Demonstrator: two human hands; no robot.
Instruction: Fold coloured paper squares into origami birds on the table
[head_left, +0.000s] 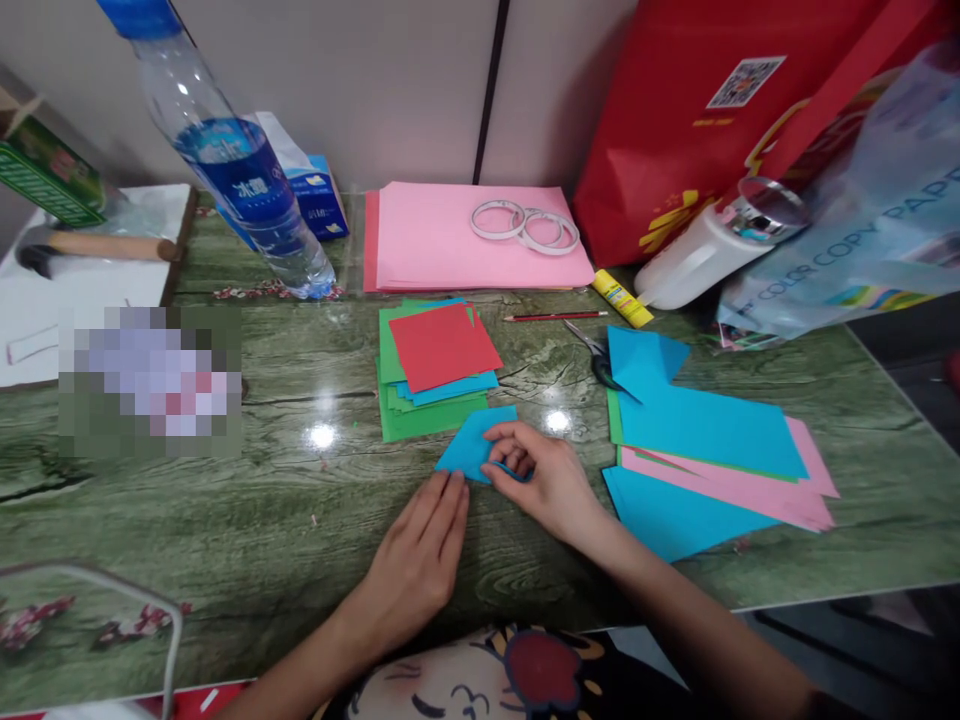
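Folded blue paper [466,447] sits on the woodgrain-look tabletop [277,540], left hand [422,545] flat on its near edge, right hand [551,483] curled at its right side, can't tell if pinching. Crinkly plastic bag [862,245] says "COLOR COPY PAPE…", clear bottle [244,185] reads 冰露.

The green table [277,560] before me carries a blue sheet [469,450], 1 pencil [555,316] and 1 glue stick [621,299]. A water bottle [240,180] stands farther left.

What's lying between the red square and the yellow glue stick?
In the head view, a pencil lies between the red square and glue stick, with scissors close by.
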